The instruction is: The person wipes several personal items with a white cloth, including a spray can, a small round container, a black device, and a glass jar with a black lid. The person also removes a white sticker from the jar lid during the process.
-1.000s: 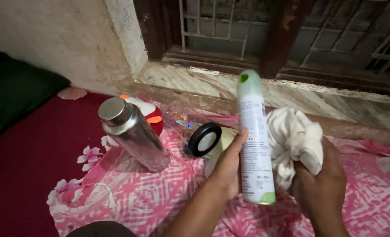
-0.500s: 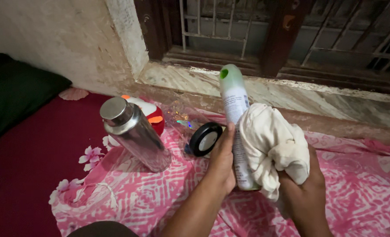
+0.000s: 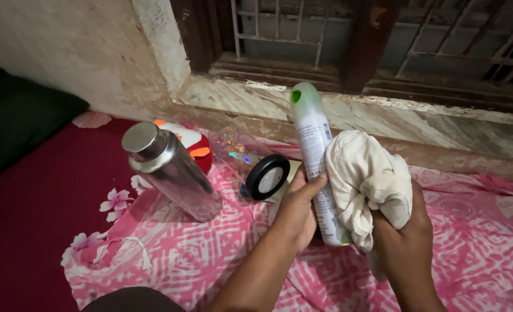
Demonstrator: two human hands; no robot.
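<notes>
The left hand (image 3: 296, 212) is curled around a tall spray can (image 3: 317, 156) with a green top, holding it almost straight up over the pink patterned cloth (image 3: 222, 254). The right hand (image 3: 404, 240) grips a soft, crumpled white rag (image 3: 369, 179) — pressed to the can's side. A shiny steel bottle (image 3: 170, 169) and a round black lid (image 3: 267, 177) sit close by. The rag now covers more of the can than before — it sits higher.

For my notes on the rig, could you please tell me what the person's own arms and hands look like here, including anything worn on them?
Both are bare. The left hand and right hand wear no gloves, and no rings, watch or bands show. The forearms are uncovered as far as the frame reaches, with no sleeve in view. The fingers have short, plain nails where they show. No markings are visible.
</notes>
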